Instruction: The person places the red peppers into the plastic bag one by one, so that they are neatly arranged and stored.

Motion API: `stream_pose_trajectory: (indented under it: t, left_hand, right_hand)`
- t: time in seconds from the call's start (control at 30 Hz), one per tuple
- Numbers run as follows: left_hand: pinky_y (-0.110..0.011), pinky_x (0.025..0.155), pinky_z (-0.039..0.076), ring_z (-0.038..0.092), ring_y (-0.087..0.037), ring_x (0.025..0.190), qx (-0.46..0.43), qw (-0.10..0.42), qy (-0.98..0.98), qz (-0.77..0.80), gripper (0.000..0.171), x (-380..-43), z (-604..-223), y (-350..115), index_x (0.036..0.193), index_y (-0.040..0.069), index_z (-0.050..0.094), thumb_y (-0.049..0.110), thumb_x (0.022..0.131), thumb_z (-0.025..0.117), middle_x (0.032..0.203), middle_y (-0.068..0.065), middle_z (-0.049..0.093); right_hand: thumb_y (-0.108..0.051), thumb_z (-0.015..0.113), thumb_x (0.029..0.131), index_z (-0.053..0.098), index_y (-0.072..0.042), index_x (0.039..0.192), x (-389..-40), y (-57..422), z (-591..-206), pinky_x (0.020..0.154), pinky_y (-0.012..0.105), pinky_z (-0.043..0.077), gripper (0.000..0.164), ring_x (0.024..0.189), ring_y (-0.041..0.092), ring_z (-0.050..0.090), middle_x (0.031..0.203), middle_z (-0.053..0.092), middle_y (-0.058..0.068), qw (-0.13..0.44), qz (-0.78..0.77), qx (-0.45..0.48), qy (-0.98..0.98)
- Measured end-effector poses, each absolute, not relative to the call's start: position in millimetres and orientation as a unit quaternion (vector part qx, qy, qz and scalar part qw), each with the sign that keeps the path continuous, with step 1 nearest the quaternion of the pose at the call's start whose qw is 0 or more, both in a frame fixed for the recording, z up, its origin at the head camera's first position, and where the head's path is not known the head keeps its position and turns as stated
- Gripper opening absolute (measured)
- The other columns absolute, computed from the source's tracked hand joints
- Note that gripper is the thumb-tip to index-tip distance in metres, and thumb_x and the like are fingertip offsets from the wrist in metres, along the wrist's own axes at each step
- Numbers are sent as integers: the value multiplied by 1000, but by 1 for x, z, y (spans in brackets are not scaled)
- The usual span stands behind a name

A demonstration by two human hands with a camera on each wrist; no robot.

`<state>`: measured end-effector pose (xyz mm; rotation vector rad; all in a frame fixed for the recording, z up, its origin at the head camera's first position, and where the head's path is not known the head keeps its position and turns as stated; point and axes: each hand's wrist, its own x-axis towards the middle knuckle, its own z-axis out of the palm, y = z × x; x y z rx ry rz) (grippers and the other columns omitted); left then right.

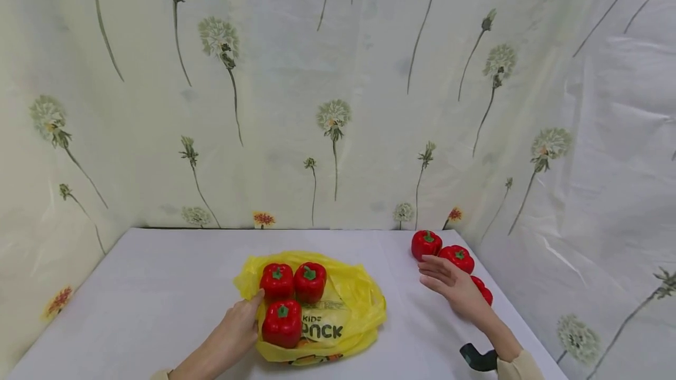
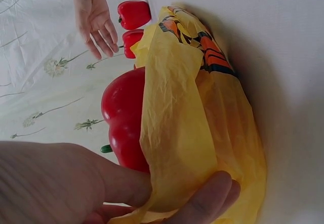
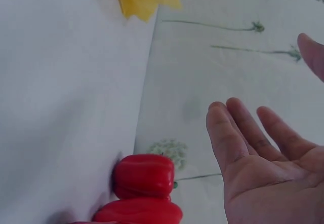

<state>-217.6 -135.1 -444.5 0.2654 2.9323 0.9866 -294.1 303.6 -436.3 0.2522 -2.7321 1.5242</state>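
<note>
In the head view, a yellow bag [image 1: 364,304] lies at lower centre on a white counter [image 1: 174,286], with three red peppers [image 1: 282,327] at its left side; whether they sit inside or on top, I cannot tell. The left hand [image 1: 240,321] is at the bag's left edge. At lower right, the right hand [image 1: 454,286] is near three more peppers [image 1: 426,244]. A flowered sheet [image 1: 285,75] fills the upper frame.

In the left wrist view, the left grip pinches the bag's edge at bottom centre; a pepper shows partly behind the plastic.

In the right wrist view, the right grip is spread, holding nothing, apart from peppers at bottom left.
</note>
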Motion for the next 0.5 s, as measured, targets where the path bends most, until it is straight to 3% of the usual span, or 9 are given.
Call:
stream_pose_trajectory:
  t: [0.27,0.4,0.5]
  left_hand:
    - [-27,57,50,53,-22,79,80,23,944,319,54,-218,-444,-134,132,-16,46,-13,79,58,126,-32,57]
    - [-25,54,46,53,-22,80,78,25,943,322,54,-219,-444,-134,132,-17,46,-14,79,57,126,-32,56]
    - [-23,49,41,51,-21,74,79,26,943,323,54,-219,-445,-134,132,-17,46,-14,79,56,125,-32,57]
  right_hand:
    - [-45,69,84,38,-16,145,-283,326,-438,94,41,52,73,130,34,50,141,52,14,-10,493,34,-869]
    - [-44,68,85,36,-16,146,-276,339,-436,93,41,52,74,129,33,50,142,50,15,3,491,18,-871]
    - [-44,65,88,34,-15,147,-272,350,-432,92,37,54,73,121,17,56,143,49,15,16,481,13,-877]
